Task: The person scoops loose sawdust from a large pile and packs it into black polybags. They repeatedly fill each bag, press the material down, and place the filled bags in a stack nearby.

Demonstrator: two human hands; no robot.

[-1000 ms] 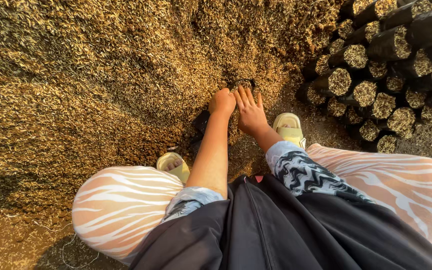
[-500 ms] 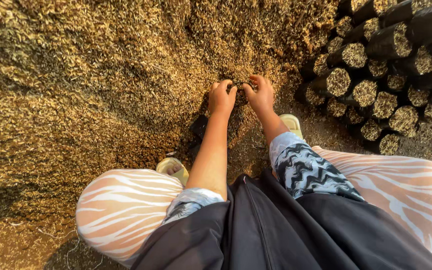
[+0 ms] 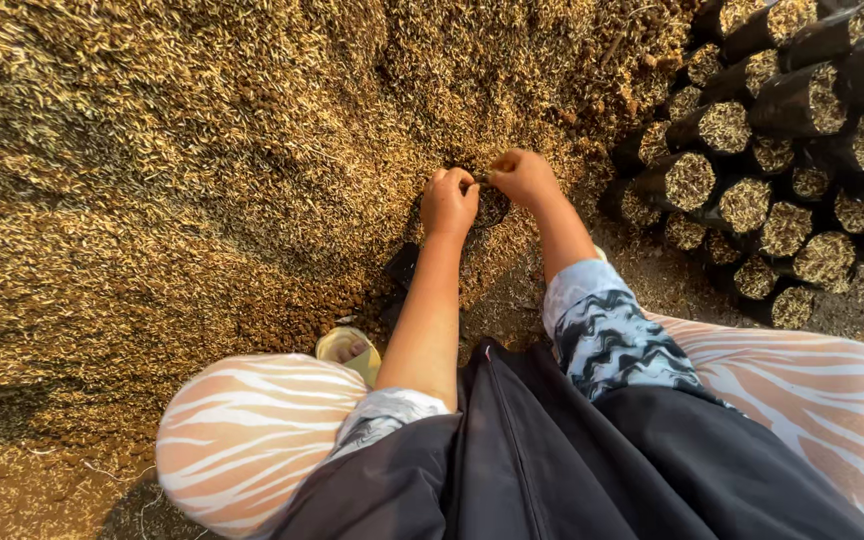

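Leftmost, a big heap of golden husk and straw mix (image 3: 172, 170) fills the ground and slopes up past the middle. At the lower left a knee in orange-and-white striped trousers (image 3: 252, 430) juts out, with a pale sandal (image 3: 347, 350) just beside it. The left hand (image 3: 449, 200) is clenched at the mouth of a small black bag (image 3: 492, 205) half buried in the heap, pinching its rim. Touching the same rim from the other side, the right hand (image 3: 524, 177) is also curled tight on the bag. Farther right, rows of filled black bags (image 3: 752, 150) lie stacked, their open ends showing the same husk.
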